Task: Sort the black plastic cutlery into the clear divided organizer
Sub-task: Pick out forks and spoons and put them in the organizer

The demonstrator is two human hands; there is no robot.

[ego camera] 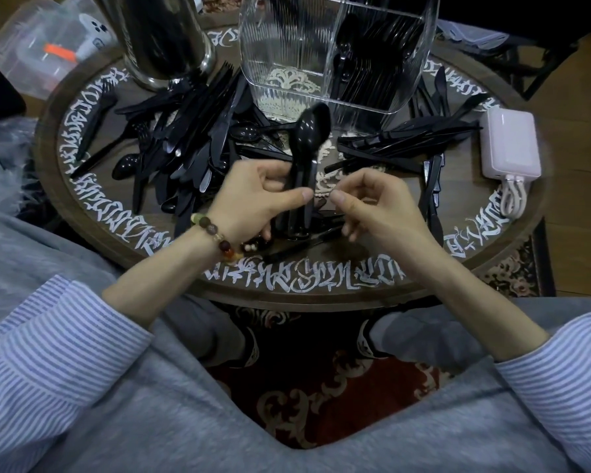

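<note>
Left hand (pixel 253 196) fingers curl around an upright bunch of black plastic spoons (pixel 304 158); right hand (pixel 372 203) fingers loosely curled, holding nothing visible.

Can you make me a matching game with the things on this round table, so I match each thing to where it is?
Things:
1. bunch of spoons
2. clear organizer
3. pink power bank
4. bead bracelet

Places:
A. on the left wrist
B. right edge of the table
C. held upright in the left hand
D. far middle of the table

Pairs: 1-C, 2-D, 3-B, 4-A
</note>
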